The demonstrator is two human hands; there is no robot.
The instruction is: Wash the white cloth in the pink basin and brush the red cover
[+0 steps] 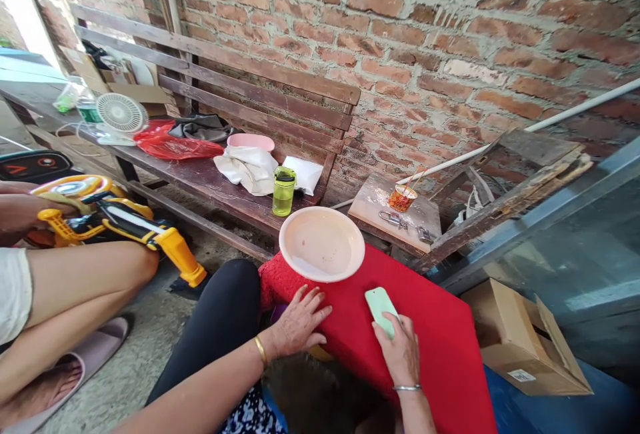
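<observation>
My left hand (297,323), a gold bangle on its wrist, rests with fingers spread at the edge of the red cloth (425,334) on the table. Just beyond its fingertips stands a pale pink basin (323,245) with a little clear liquid and small specks in it. On the right, my right hand (403,351) is closed around the lower end of a mint-green phone (383,311), which lies on or just above the cloth; I cannot tell which. Its wrist has a silver bangle.
A wooden bench (250,194) holds a green bottle (283,191), white cloth (250,169), red plastic bag (175,143) and small fan (121,113). A paper cup (402,198) and padlock (393,219) are on a wooden stool. Cardboard box (525,341) at right; at left, another person's knee (135,264) beside a yellow toy (175,251).
</observation>
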